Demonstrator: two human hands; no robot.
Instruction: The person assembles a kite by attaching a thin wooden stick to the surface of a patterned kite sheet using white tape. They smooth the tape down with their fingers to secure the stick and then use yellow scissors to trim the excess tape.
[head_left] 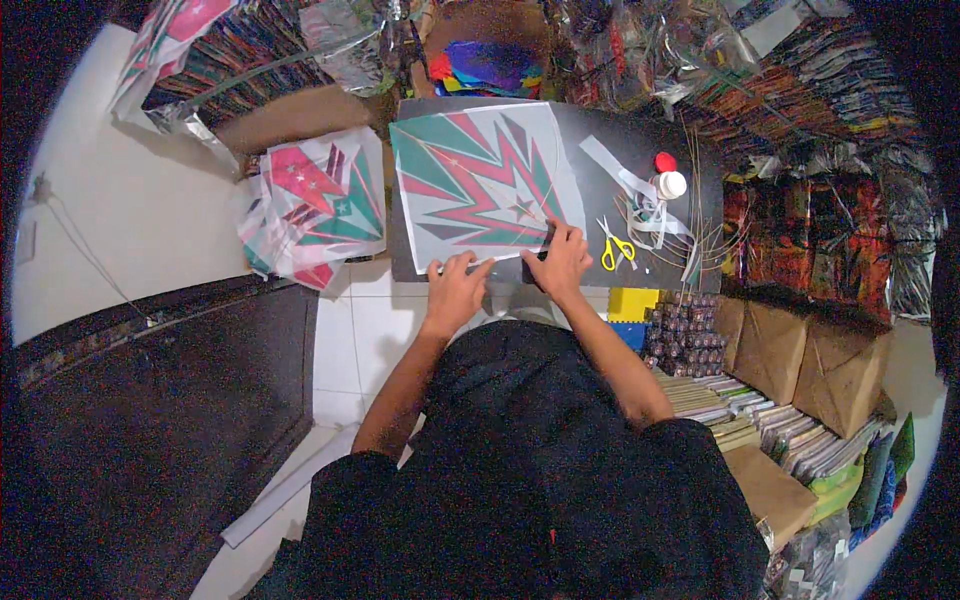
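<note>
On the dark tabletop lies a square paper kite (pixel 470 190), white with a green, red and grey starburst and a star. A thin stick runs across its sheet. My left hand (pixel 458 292) is closed at the kite's near edge, its bent fingertips on the border. Over the near right corner, my right hand (pixel 563 265) has curled fingers and a thumb on the paper. What lies under the fingers is hidden. Yellow-handled scissors (pixel 615 250) rest just right of my right hand.
White strips (pixel 620 170), a white jar (pixel 670 185), a red lid (pixel 665 161) and thin sticks (pixel 708 240) occupy the table's right side. More printed sheets (pixel 320 200) hang at the left. Packed stacks (pixel 820 90) and cardboard boxes (pixel 845 375) crowd the right. A dark door-like panel (pixel 170 420) stands left.
</note>
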